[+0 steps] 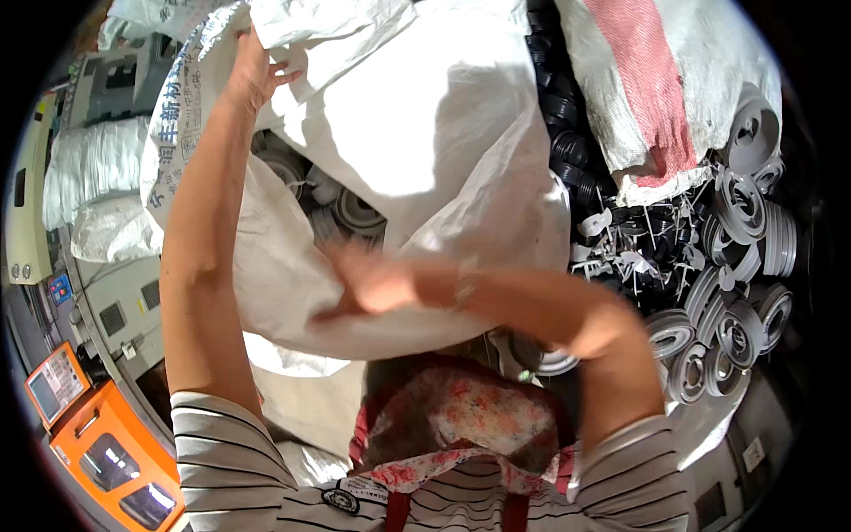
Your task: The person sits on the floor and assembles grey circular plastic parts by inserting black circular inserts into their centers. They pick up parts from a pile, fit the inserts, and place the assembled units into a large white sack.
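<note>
A large white woven sack (479,222) fills the middle, its mouth open toward me. At its far left rim my left hand (257,75) grips the fabric, some fingers partly hidden by a fold and others sticking out to the right. Inside the opening lie grey ring-shaped plastic parts (359,211). My right hand (363,282) is smeared by motion over the sack's near side, just below those parts. Its fingers are too blurred to read, and nothing clear shows in it.
To the right are piled grey plastic rings (740,332), black ribbed parts (567,146) and thin white-and-black plastic scraps (638,248). A white sack with a red stripe (643,80) lies beyond. On the left stand an orange machine (115,461) and stacked white packs (97,168).
</note>
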### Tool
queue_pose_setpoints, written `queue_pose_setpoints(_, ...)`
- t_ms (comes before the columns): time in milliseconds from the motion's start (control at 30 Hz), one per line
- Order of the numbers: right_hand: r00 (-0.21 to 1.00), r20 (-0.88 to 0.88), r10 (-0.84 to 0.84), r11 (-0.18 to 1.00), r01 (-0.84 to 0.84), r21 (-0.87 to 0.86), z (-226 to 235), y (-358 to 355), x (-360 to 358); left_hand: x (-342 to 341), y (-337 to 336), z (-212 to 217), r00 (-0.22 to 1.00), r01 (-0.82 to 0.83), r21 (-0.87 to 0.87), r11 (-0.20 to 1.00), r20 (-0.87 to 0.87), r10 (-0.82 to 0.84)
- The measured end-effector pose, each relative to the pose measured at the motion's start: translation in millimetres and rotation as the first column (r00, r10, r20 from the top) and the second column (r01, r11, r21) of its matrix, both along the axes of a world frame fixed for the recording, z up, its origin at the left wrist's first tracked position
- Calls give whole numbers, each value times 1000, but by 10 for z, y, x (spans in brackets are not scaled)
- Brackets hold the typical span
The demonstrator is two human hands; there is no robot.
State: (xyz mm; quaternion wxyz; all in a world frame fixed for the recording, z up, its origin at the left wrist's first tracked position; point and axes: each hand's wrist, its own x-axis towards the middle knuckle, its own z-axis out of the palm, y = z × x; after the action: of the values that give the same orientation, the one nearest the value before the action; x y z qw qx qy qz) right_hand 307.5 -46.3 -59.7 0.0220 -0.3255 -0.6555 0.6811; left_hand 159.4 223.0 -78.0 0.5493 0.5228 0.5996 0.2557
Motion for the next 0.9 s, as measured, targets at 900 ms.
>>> queue_pose_setpoints(900, 828, 540, -149, 802, -218, 556, -980, -5662, 1104, 888, -4483, 172, 924, 371, 562, 739, -142, -355)
